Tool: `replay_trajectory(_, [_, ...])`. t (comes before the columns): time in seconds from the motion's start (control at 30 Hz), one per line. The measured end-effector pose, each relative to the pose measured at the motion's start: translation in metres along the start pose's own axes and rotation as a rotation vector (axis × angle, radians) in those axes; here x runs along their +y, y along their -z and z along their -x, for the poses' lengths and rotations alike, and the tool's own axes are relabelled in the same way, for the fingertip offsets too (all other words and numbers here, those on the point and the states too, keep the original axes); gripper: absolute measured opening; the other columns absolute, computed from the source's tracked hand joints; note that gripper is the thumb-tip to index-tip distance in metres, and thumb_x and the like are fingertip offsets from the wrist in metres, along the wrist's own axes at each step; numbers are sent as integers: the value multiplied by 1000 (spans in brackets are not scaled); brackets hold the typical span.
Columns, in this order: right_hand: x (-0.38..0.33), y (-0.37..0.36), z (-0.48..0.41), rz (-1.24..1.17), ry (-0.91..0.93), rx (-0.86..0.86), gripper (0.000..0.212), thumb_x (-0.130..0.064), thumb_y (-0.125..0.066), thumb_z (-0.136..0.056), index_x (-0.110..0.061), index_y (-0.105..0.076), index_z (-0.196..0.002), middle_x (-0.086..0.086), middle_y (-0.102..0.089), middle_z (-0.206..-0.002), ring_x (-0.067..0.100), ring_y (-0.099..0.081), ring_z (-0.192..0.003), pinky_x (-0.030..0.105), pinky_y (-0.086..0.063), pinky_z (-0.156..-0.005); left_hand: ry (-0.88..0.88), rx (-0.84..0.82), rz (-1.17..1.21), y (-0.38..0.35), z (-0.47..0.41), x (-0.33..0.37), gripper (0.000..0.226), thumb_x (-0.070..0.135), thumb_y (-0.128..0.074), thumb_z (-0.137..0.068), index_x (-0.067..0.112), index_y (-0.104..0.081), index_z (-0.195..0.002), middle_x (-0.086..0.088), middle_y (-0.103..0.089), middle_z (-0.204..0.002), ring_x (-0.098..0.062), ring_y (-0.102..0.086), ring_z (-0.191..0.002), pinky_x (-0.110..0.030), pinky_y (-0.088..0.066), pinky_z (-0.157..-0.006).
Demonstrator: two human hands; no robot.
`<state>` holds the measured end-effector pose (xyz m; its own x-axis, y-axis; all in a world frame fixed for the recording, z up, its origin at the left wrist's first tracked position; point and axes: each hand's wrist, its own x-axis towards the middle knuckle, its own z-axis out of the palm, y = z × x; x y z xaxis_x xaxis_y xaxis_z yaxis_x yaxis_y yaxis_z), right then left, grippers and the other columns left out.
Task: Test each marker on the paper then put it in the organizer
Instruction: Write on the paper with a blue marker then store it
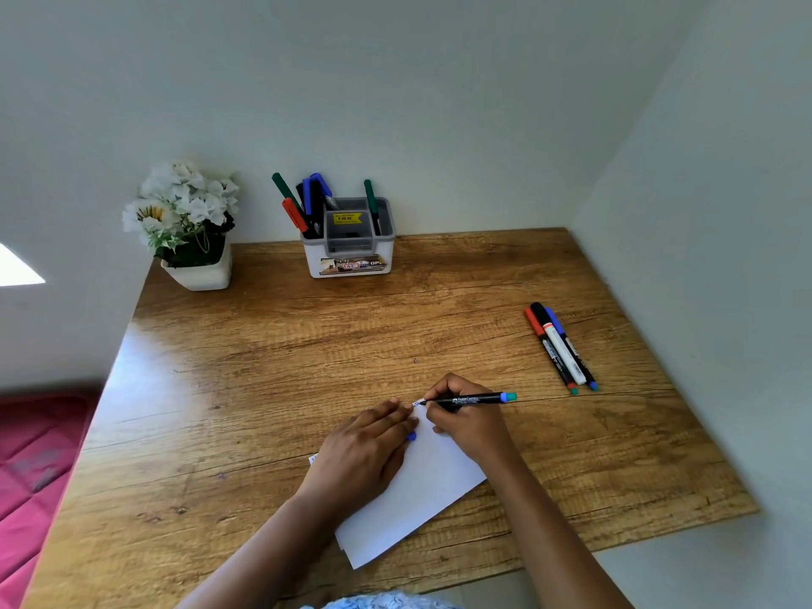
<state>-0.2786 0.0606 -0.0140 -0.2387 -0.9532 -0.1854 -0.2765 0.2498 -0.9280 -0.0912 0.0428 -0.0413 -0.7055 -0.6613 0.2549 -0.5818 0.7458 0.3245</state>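
Head view: wooden worktop (307, 345) set in a wall corner, with a white paper (422, 490) lying at an angle near the front edge. A potted flower plant (197, 257) stands at the back left. The organizer (349, 252) stands at the back middle, against the wall. Several capped markers (307, 204) already stand in its left compartment and one green one in the right, so a good part of the job looks done. Left hand (360, 454) lies flat on the paper with its fingers straight, pressing the sheet down. Right hand (465, 424) pinches the black marker (470, 398) in a writing grip, tip touching the paper's far corner, where a small scribble shows. Step in hand: testing this one. Three loose markers (560, 347) lie side by side, touching, on the worktop to the right, well apart from the paper. They look untested, so those three are left, plus capping the held one and dropping it in. A small blue bit (411, 436) peeks out from under the left fingers; could be a cap, cannot tell.
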Motion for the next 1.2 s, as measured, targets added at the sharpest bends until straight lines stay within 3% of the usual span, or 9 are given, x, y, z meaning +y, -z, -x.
replay_trajectory(0.13, [0,1,0,-24,4,19,14,-2,-66,-81,-14,-64,-75,-1,-65,-72,3,-63,-65,24,-58,-59,-5,13,-14,-1,0,0,55,42,-19,-101,21,-67,-120,6,-63,-125,-13,-56,-120,-27,-49,-91])
replay_trajectory(0.33, [1,0,0,-12,0,26,6,-1,-65,-80,-7,-64,-78,0,-64,-71,5,-60,-64,25,-58,-59,-12,22,-28,-2,0,-1,41,36,-40,-93,20,-68,-118,5,-64,-124,-14,-57,-118,-28,-50,-90])
replay_trajectory(0.53, [2,-2,0,-40,-3,69,4,-2,-65,-82,-5,-63,-81,-2,-63,-71,0,-61,-62,20,-56,-57,-6,32,-34,-5,1,-2,40,37,-40,-93,21,-67,-118,7,-63,-124,-14,-57,-119,-28,-50,-89])
replay_trajectory(1.2, [1,-3,1,-17,-8,82,6,-3,-65,-80,-8,-63,-77,-1,-63,-71,3,-61,-63,24,-57,-57,-1,53,-24,-4,1,-2,41,37,-40,-93,22,-68,-118,7,-64,-123,-14,-58,-118,-28,-50,-89])
